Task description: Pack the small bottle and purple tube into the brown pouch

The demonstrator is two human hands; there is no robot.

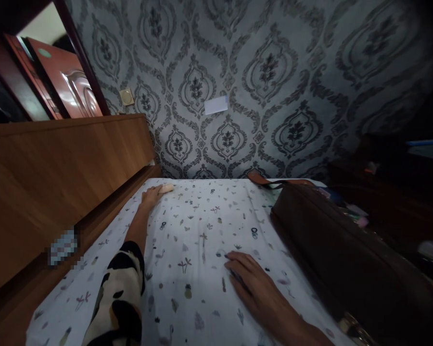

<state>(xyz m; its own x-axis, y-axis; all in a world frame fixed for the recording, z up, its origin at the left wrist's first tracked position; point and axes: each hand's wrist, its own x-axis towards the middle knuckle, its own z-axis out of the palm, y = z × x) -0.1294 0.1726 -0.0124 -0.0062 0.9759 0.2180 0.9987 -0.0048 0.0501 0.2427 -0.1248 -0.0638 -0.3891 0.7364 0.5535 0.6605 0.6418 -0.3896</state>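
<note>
My left hand (152, 196) reaches to the far left corner of a white sheet (205, 226) printed with small plants, pineapples and flamingos. Its fingers are closed on a small pale peach pad (166, 188) resting on the sheet; what the pad is made of is too small to tell. Nearer to me, my right hand (250, 286) lies palm down on the same sheet, its fingers stretched forward. A dark strip shows between those fingers, and I cannot tell whether it is shadow or a thin object.
A dark brown bag (321, 240) with a tan strap (261, 179) lies along the right side. A wooden board (68, 178) borders the left. Behind stands a patterned wall (267, 91) with a white card (216, 105) and a switch (126, 97). A red-brown door (67, 79) shows upper left.
</note>
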